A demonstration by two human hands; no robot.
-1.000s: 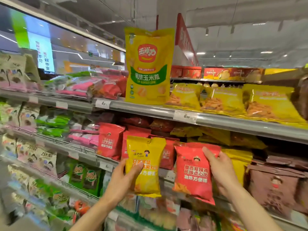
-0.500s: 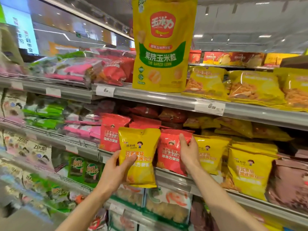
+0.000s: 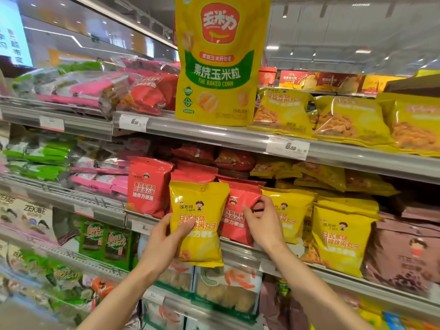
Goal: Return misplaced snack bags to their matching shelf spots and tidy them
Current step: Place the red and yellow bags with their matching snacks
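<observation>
My left hand (image 3: 164, 244) grips a yellow snack bag (image 3: 198, 222) and holds it upright in front of the middle shelf's edge (image 3: 240, 254). Behind it stands a red snack bag (image 3: 238, 210) on that shelf, and my right hand (image 3: 263, 222) pinches its right side. Left of it stands another red bag of the same kind (image 3: 147, 186). More yellow bags of the held kind (image 3: 340, 236) stand to the right on the same shelf.
A tall yellow baked corn pouch (image 3: 217, 60) stands on the upper shelf (image 3: 214, 134), with flat yellow bags (image 3: 350, 120) to its right. Pink and green packs (image 3: 95, 167) fill the left side. Brown bags (image 3: 404, 253) sit at far right. Lower shelves hold green seaweed packs (image 3: 104, 239).
My right hand carried the red bag left and set it on the middle shelf among the red ones. My left hand kept the yellow bag, and the view moved closer and to the right.
</observation>
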